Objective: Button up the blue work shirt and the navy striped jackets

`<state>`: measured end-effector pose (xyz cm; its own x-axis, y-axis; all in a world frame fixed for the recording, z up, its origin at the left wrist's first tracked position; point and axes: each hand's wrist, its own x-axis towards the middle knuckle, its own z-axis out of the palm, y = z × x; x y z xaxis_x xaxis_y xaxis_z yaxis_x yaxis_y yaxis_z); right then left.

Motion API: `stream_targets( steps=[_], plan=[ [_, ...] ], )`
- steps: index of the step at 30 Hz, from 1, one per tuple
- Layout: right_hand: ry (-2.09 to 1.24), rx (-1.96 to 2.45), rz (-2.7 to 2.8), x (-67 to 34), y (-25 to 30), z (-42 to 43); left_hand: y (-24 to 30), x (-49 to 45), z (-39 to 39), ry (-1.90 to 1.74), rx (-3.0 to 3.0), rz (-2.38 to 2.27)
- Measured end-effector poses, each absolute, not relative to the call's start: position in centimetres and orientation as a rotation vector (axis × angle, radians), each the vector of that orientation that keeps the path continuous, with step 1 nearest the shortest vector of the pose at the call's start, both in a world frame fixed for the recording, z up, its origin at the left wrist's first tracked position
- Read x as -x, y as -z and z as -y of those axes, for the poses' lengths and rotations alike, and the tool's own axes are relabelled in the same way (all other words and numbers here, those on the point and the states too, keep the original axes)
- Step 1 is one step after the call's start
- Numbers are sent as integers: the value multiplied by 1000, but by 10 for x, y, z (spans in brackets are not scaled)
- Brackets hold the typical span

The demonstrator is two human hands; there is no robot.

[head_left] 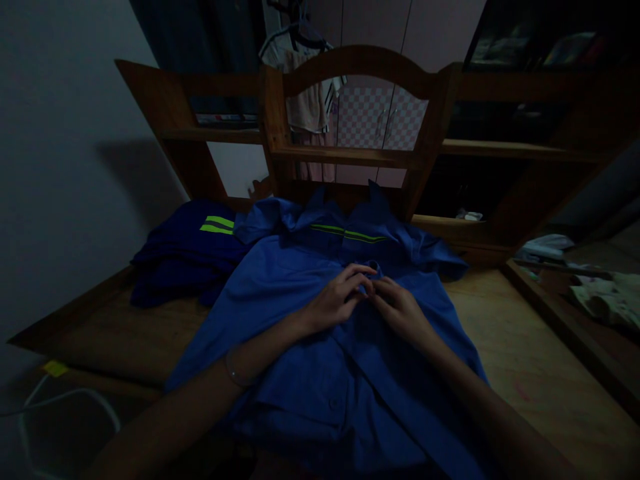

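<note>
A blue work shirt (295, 273) with yellow-green stripes lies spread over the wooden desk, its collar toward the back. My left hand (345, 293) and my right hand (400, 307) meet at the front edge, near the middle of the shirt. Both hands have bent fingers pinching the cloth there, fingertips close together. Just beyond them shows a small dark round button (373, 265). Lower down, another button (334, 403) sits on the shirt front. What lies right between the fingertips is hidden.
Folded dark blue clothing (185, 247) with a reflective strip is piled at the left by the wall. A wooden shelf frame (350, 157) stands along the back of the desk (505, 327). A white cable (75, 393) hangs at lower left. Patterned cloth (607, 297) lies at the right.
</note>
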<state>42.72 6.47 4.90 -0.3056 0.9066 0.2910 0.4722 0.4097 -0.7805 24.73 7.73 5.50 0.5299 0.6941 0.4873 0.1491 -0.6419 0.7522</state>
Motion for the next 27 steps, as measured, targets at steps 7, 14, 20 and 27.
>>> stream_targets(
  steps=[7, 14, 20, 27],
  plan=[
    [-1417, 1008, 1213, -441, -51, -75, -65, -241, -68, -1407, -2011, -835],
    [-1555, 947, 1058, -448, -57, -80, -46, -235, -101, -1061, -1652, -796],
    [-1571, 958, 1173, -462, -51, -82, -50, -215, -103, -213, -2098, -590],
    [-1818, 749, 1710, -471, -60, -73, -44, -208, -95, -190, -2297, -774]
  ],
)
